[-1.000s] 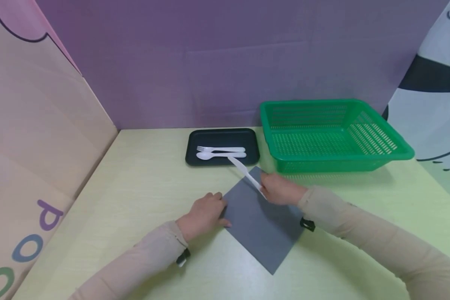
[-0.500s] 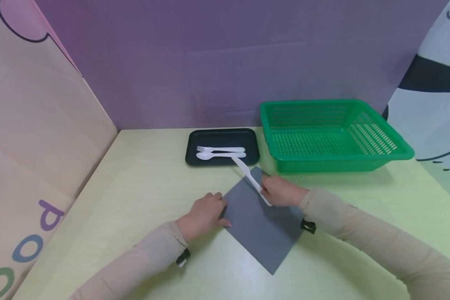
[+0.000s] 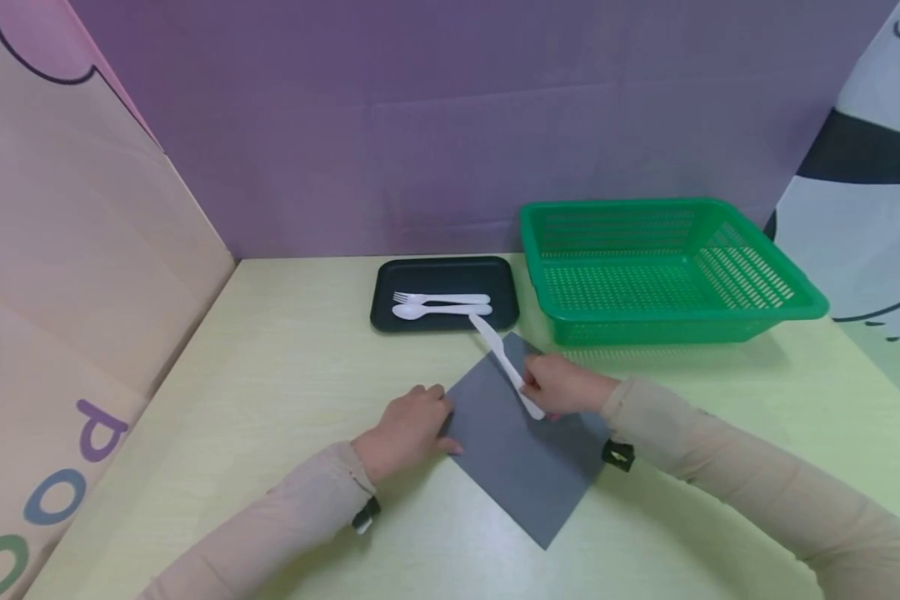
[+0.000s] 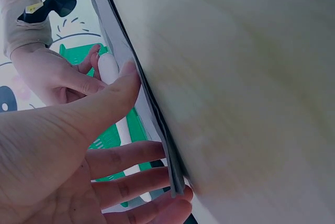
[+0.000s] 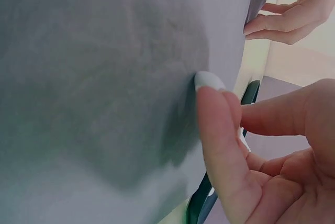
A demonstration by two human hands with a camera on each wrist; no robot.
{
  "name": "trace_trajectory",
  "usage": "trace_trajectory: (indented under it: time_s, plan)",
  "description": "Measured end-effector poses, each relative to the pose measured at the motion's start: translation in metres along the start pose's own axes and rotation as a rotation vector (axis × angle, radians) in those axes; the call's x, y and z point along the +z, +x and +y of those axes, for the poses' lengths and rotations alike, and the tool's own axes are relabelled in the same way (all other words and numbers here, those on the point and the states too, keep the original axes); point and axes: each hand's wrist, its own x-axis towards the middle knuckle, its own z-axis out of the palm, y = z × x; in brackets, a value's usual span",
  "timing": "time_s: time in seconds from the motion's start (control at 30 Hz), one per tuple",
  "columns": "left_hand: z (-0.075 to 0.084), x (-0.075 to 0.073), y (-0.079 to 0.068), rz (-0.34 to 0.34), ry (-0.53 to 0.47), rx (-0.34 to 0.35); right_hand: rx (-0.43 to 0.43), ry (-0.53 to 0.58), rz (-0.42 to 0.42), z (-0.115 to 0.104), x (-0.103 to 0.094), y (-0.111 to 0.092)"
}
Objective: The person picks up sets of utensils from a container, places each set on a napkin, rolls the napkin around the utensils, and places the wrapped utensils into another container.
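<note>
My right hand pinches a white plastic knife by its handle, above a square grey napkin. The blade points away toward the black tray, and the handle end sticks out past the fingers in the left wrist view. My left hand rests at the napkin's left corner, thumb and fingers spread along its edge. In the left wrist view, the thumb touches the napkin edge and the outer fingers lie at the layered corner. The napkin lies turned like a diamond on the table.
A black tray at the back holds a white plastic fork and a white plastic spoon. Right of it stands a green perforated basket. Purple and printed panels wall the pale table at back and sides.
The knife has shifted slightly right and toward me, its handle end dropping lower over the napkin. My right hand has moved a little the same way. My left hand and the napkin have stayed put.
</note>
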Motion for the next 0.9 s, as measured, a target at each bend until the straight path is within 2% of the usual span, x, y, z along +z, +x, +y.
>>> trace_trajectory:
  time_s: [0.17, 0.37, 0.63, 0.9]
  plan:
    - [-0.0002, 0.0, -0.0001, 0.005, -0.002, 0.004, 0.041, 0.068, -0.029, -0.0017, -0.0001, -0.0014]
    - [-0.0008, 0.001, 0.0001, 0.008, -0.001, 0.006, 0.053, 0.092, -0.051, -0.002, 0.0001, -0.002]
    - [-0.0012, 0.0011, 0.0, 0.008, -0.009, 0.008, 0.16, 0.142, -0.1, -0.0039, 0.0006, 0.001]
    - [-0.0013, 0.001, 0.0003, 0.007, -0.006, 0.011, 0.172, 0.228, -0.129, -0.0011, 0.0031, 0.0002]
